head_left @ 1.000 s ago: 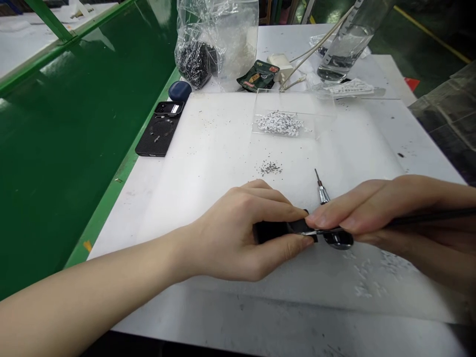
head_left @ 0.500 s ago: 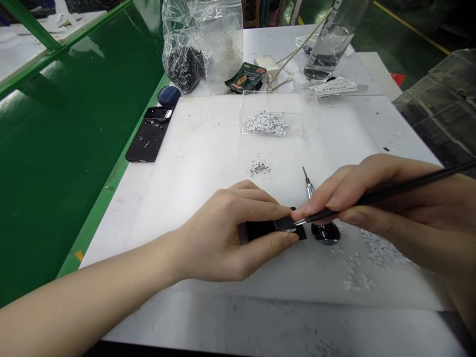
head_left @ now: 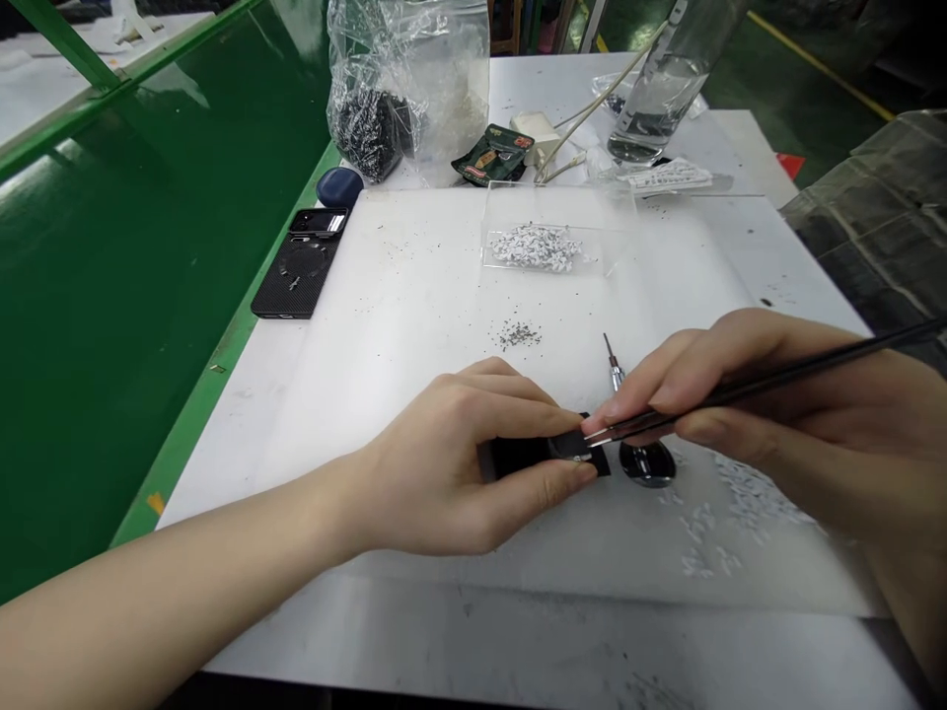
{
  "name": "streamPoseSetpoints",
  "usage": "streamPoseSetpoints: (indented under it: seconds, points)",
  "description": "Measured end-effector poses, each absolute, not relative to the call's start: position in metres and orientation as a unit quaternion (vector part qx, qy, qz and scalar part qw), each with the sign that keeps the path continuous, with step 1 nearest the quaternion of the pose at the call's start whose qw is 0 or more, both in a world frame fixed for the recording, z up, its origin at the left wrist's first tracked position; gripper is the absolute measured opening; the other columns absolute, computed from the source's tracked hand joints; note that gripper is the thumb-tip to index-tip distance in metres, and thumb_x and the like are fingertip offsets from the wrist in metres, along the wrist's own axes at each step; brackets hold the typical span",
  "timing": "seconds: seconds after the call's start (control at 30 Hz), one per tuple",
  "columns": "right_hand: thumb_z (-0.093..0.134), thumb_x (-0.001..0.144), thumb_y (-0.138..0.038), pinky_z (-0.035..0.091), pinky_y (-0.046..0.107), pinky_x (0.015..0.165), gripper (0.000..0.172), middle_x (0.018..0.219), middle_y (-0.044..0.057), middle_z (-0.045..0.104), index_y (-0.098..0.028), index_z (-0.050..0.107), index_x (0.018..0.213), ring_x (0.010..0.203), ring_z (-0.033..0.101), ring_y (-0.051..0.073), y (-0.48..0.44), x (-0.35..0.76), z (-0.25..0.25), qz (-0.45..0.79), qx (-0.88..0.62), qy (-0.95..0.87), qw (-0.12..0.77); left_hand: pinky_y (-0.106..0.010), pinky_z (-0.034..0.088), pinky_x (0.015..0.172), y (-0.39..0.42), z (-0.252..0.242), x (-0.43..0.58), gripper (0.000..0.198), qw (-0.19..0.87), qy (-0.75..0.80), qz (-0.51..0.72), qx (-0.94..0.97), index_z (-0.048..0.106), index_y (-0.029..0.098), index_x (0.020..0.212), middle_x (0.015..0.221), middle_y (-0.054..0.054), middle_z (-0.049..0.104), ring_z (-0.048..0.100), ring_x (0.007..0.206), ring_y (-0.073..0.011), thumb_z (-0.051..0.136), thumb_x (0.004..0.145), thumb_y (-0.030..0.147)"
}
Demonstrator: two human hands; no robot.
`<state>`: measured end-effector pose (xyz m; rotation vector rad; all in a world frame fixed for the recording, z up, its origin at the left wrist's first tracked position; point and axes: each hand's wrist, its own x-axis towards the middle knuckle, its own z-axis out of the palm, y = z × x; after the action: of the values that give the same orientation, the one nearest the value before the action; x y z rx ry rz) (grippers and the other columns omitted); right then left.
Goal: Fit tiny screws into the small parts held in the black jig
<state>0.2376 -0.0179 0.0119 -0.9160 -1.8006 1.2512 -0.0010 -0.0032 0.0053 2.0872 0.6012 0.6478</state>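
My left hand [head_left: 463,459] is closed around a small dark part [head_left: 568,446] with a pale end, thumb and forefinger pinching its two sides. That part rests on or against a black block [head_left: 518,458], mostly hidden by my fingers. In my right hand [head_left: 747,394] are black tweezers [head_left: 784,378] with bare metal tips, slightly apart, at the right end of the dark part. Whether the tips hold anything is too small to tell. Just beyond the right fingertips lies a small screwdriver [head_left: 614,363], and a round black shiny piece [head_left: 647,463] sits under that hand.
Tiny dark bits [head_left: 520,335] are heaped on the white mat [head_left: 370,375]. A clear tray [head_left: 484,237] holds small white pieces [head_left: 540,247]; more white pieces [head_left: 755,493] lie by my right wrist. A phone [head_left: 300,271], plastic bags [head_left: 410,89] and a water bottle [head_left: 655,108] stand around.
The tweezer tips have spread apart and pulled back slightly from the dark part. My left hand keeps its grip, and the view has shifted a little.
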Motion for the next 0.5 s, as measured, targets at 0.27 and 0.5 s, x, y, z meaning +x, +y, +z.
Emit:
streamPoseSetpoints:
  seconds: [0.27,0.5]
  points:
    - [0.068,0.087,-0.035,0.060,0.035,0.069,0.007,0.095,0.001,0.075,-0.036,0.072,0.094,0.092,0.072,0.025,-0.008,0.256,0.013,0.344,-0.458,-0.754,0.322,-0.025,0.052,0.093,-0.004,0.005,-0.001,0.020,0.427,0.263,0.276,0.820,0.075,0.009,0.105,0.097,-0.006,0.078,0.070,0.088,-0.0128,0.069,0.088,0.018]
    - [0.062,0.090,-0.043,0.059,0.037,0.074,0.018,0.104,0.004,0.073,-0.033,0.075,0.096,0.095,0.070,0.027,0.003,0.273,0.011,0.337,-0.471,-0.781,0.233,-0.028,0.054,0.092,-0.003,0.006,-0.001,0.020,0.420,0.277,0.266,0.822,0.076,0.015,0.106,0.097,-0.003,0.078,0.070,0.088,-0.0136,0.069,0.087,0.020]
